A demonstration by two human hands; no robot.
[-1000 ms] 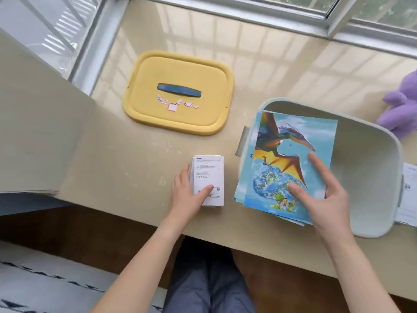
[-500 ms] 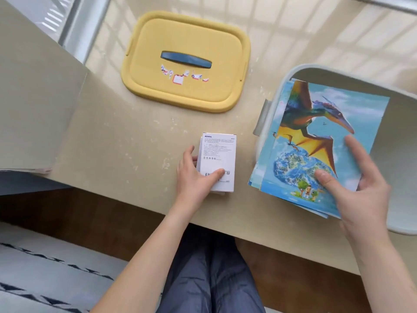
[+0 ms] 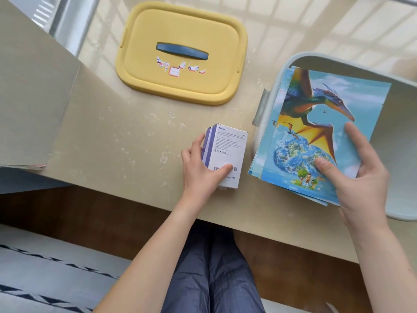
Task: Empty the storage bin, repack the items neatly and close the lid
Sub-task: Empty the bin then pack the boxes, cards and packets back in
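Note:
A pale grey-green storage bin (image 3: pixel 338 62) stands open at the right on the beige table. My right hand (image 3: pixel 358 175) grips a stack of thin picture books (image 3: pixel 316 123), the top one showing a pterosaur over a globe, held tilted over the bin's left rim. Left of the bin, my left hand (image 3: pixel 200 166) grips a small white and purple box (image 3: pixel 228 150), lifting its left side off the table. The bin's yellow lid (image 3: pixel 180 30), with a blue handle and torn stickers, lies flat at the back.
A beige board or folder (image 3: pixel 29 98) covers the table's left part. The table's front edge (image 3: pixel 135 188) runs just below my hands, with my knees under it. A window frame (image 3: pixel 67 23) borders the table at the back left.
My left hand has tipped the small box up so its purple side shows. My right hand holds the books further over the bin. The camera has come closer and lower.

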